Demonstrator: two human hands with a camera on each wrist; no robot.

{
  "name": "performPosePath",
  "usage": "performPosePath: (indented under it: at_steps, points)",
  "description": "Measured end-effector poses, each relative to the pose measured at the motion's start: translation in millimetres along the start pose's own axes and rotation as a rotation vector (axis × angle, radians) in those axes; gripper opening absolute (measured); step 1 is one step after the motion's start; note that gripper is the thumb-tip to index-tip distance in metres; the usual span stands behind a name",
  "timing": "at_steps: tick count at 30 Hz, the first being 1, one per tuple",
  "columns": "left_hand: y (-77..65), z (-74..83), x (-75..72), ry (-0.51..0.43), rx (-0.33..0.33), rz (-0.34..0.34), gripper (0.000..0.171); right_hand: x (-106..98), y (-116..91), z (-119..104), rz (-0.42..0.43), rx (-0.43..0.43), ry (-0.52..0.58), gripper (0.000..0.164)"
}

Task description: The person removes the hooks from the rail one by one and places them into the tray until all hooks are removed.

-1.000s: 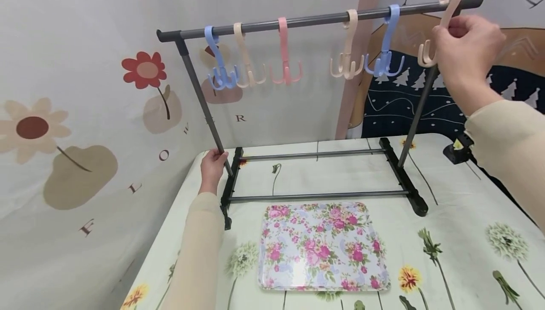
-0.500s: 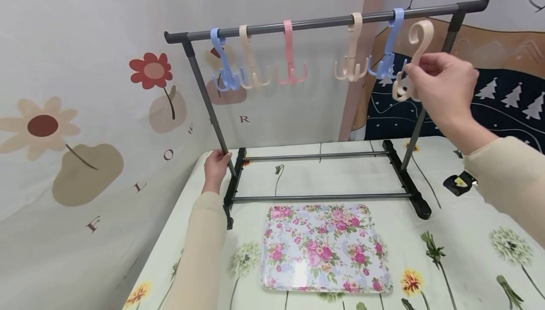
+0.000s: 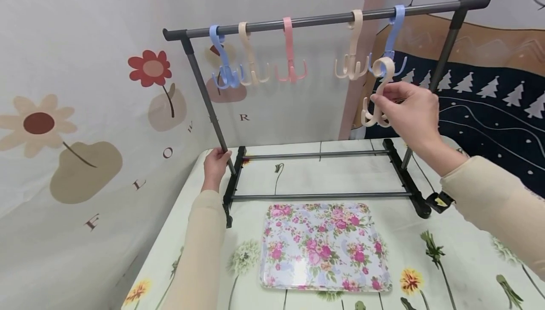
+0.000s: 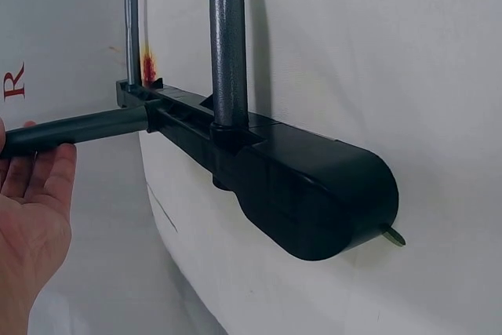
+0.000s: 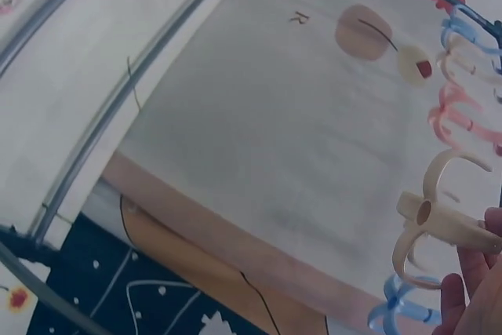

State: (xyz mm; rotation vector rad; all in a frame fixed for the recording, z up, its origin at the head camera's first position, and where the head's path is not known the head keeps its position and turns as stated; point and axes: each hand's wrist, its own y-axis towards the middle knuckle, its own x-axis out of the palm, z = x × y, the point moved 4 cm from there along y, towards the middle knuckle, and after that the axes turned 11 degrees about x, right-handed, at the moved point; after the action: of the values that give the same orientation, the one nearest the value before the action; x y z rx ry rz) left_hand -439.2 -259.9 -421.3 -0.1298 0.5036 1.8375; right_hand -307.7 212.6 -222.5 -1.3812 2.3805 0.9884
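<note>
My right hand [image 3: 410, 111] pinches a cream multi-prong hook [image 3: 380, 93] by its stem, below the top bar and overlapping a hanging blue hook [image 3: 393, 40] in the head view. The right wrist view shows the prongs of the held cream hook [image 5: 430, 221] up close. At the lower left, my left hand [image 3: 214, 165] grips the grey upright post of the rack [image 3: 208, 101]. In the left wrist view its fingers [image 4: 55, 174] wrap the post beside the black foot [image 4: 314, 194]. From the top bar [image 3: 319, 21] also hang a pink hook [image 3: 289, 49], other cream hooks and another blue one.
A flower-patterned tray [image 3: 323, 248] lies on the table in front of the rack. Two lower bars [image 3: 319, 196] join the black feet. Partly behind the right sleeve, a small black item [image 3: 438, 202] sits near the right foot. A printed cloth wall stands behind.
My right hand has brought the cream hook off the right end of the top bar, moving it down and leftward. The left hand keeps its grip on the post.
</note>
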Motion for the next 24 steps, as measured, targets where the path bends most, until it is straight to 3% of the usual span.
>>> performPosePath:
  at_steps: [5, 13, 24]
  points:
    - [-1.6, -0.2, -1.5, -0.008, -0.007, -0.001, 0.03, 15, -9, 2, -0.018, -0.001, 0.005, 0.036]
    - [-0.7, -0.4, -2.7, 0.005, -0.015, -0.001, 0.029, 41, -26, 2, -0.056, -0.072, 0.014, 0.033]
    - [0.2, -1.4, -1.3, 0.012, -0.013, -0.008, 0.03, 66, -40, 11, -0.193, 0.022, 0.112, 0.034]
